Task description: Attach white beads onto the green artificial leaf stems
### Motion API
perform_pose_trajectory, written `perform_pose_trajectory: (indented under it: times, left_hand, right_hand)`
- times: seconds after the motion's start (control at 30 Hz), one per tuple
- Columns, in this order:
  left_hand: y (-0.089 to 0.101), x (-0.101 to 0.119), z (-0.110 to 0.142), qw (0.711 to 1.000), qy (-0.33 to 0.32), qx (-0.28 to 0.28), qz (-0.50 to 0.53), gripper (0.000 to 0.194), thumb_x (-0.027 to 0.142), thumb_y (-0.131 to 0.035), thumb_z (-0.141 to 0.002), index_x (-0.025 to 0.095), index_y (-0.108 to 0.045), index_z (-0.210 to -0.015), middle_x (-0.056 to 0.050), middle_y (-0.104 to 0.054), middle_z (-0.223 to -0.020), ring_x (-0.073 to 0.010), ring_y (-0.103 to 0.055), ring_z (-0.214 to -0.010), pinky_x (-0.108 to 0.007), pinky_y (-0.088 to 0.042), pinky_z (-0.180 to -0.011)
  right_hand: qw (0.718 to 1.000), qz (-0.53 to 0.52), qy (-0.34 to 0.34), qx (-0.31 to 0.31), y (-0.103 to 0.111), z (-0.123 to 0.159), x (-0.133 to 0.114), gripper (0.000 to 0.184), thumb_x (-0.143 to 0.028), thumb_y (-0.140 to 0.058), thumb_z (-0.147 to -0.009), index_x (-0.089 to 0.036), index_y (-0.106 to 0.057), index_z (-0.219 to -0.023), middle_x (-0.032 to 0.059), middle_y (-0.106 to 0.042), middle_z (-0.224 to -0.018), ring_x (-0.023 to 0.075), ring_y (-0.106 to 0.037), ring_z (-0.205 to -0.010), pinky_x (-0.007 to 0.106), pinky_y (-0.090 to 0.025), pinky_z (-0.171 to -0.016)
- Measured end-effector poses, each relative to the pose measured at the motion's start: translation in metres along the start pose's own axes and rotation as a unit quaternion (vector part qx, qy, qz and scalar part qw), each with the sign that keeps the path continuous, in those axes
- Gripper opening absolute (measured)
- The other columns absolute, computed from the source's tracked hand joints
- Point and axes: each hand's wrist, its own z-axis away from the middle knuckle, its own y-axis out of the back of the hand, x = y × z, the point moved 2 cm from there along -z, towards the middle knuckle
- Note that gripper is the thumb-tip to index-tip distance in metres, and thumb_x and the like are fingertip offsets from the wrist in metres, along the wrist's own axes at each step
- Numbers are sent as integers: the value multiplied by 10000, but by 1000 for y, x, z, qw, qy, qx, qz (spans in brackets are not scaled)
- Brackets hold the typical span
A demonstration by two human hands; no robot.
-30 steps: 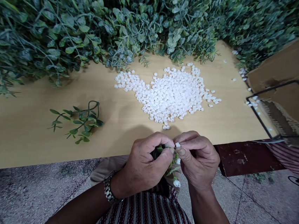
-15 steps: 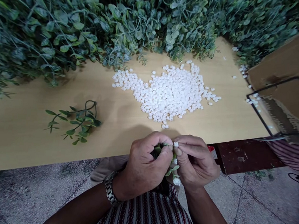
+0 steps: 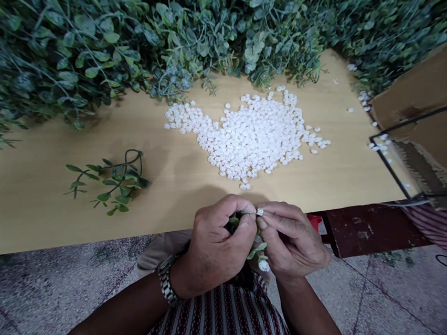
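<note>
My left hand (image 3: pixel 218 246), with a metal watch at the wrist, is closed in a pinch on a green artificial sprig (image 3: pixel 257 251). Against its fingertips, my right hand (image 3: pixel 293 240) pinches a small white flower bud (image 3: pixel 260 212) at the end of a stem. Another white bud (image 3: pixel 263 265) hangs lower on the sprig, below the hands. Much of the sprig is hidden behind my fingers. Just beyond my hands, a heap of small white buds (image 3: pixel 256 136) lies on the table (image 3: pixel 156 208). To the left rests a loose leafy sprig (image 3: pixel 117 178).
A dense bank of artificial greenery (image 3: pixel 204 34) runs along the far side of the table. At the right stand a torn cardboard box (image 3: pixel 423 102) and a black wire frame (image 3: pixel 391 168), with several stray buds nearby. A person's striped clothing (image 3: pixel 434 230) shows at the right edge.
Both hands keep their pinch at nearly the same place, with only slight finger movement. A bud that showed between the hands is now hidden. The view has shifted slightly.
</note>
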Motion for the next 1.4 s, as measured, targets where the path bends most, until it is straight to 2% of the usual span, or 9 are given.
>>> perform_pose_trajectory:
  times: [0.57, 0.7, 0.77, 0.87, 0.93, 1.03, 1.17, 1.27, 1.4]
  left_hand:
    - [1, -1, 1, 999, -25, -18, -36, 130, 65, -520, -774, 157, -566, -694, 31, -581, -562, -69, -527, -481, -155, -428, -453]
    - [4, 0, -2, 1000, -18, -24, -8, 130, 66, -529, -775, 151, -578, -691, 20, -593, -580, -74, -530, -499, -168, -446, -488]
    - [6, -2, -2, 998, 11, -40, 39, 115, 88, -537, -786, 151, -579, -700, 16, -591, -572, -77, -528, -493, -171, -455, -484]
    - [7, -7, 1, 984, 62, -74, 151, 45, 150, -548, -819, 151, -572, -782, -10, -629, -624, -88, -555, -494, -181, -478, -470]
    - [7, -9, 4, 972, 72, -87, 206, 18, 170, -556, -830, 155, -546, -829, -27, -646, -671, -96, -577, -510, -188, -494, -473]
    - [8, -11, 9, 974, 44, -92, 203, 59, 139, -570, -817, 164, -518, -829, -16, -627, -679, -98, -594, -556, -181, -502, -514]
    - [8, -9, 13, 987, -34, -94, 124, 102, 92, -553, -805, 180, -522, -847, 16, -573, -662, -85, -568, -569, -161, -470, -524]
    - [5, -5, 16, 987, -89, -108, 81, 132, 83, -536, -803, 190, -520, -879, 6, -587, -697, -98, -588, -588, -177, -476, -532]
    - [2, 0, 19, 985, -122, -113, 43, 179, 64, -497, -806, 194, -505, -930, -15, -625, -740, -112, -616, -625, -198, -501, -578]
  right_hand:
    - [999, -13, 25, -21, 0, -3, 0, 449, 7, -657, -687, -277, -682, -1034, 38, -716, -872, 184, -678, -726, 342, -595, -568]
    - [996, -32, 45, -63, 6, -6, -1, 456, 6, -651, -695, -241, -667, -1078, 55, -713, -899, 188, -678, -768, 334, -590, -586]
    - [993, -67, 16, -92, 10, -10, 1, 391, -34, -627, -740, -237, -668, -1072, 52, -712, -887, 187, -674, -790, 328, -582, -596]
    - [986, -127, -84, -71, 18, -16, 5, 227, -123, -602, -806, -233, -690, -983, 35, -693, -818, 172, -655, -761, 316, -556, -610]
    - [974, -157, -141, -85, 19, -20, 6, 126, -172, -628, -807, -214, -696, -905, 24, -662, -758, 151, -627, -708, 288, -529, -594]
    - [940, -217, -196, -176, 14, -23, 2, 60, -201, -665, -787, -189, -687, -842, 1, -613, -695, 112, -580, -620, 240, -488, -543]
    - [905, -281, -236, -217, 10, -24, -1, 30, -192, -681, -770, -173, -663, -756, -23, -567, -650, 78, -528, -564, 210, -461, -520]
    - [896, -296, -233, -234, 12, -22, -2, 76, -217, -698, -756, -175, -646, -719, -27, -555, -648, 78, -519, -572, 208, -470, -519]
    - [906, -266, -215, -249, 21, -18, -4, 55, -173, -678, -771, -175, -636, -737, -20, -549, -661, 84, -519, -586, 211, -465, -517]
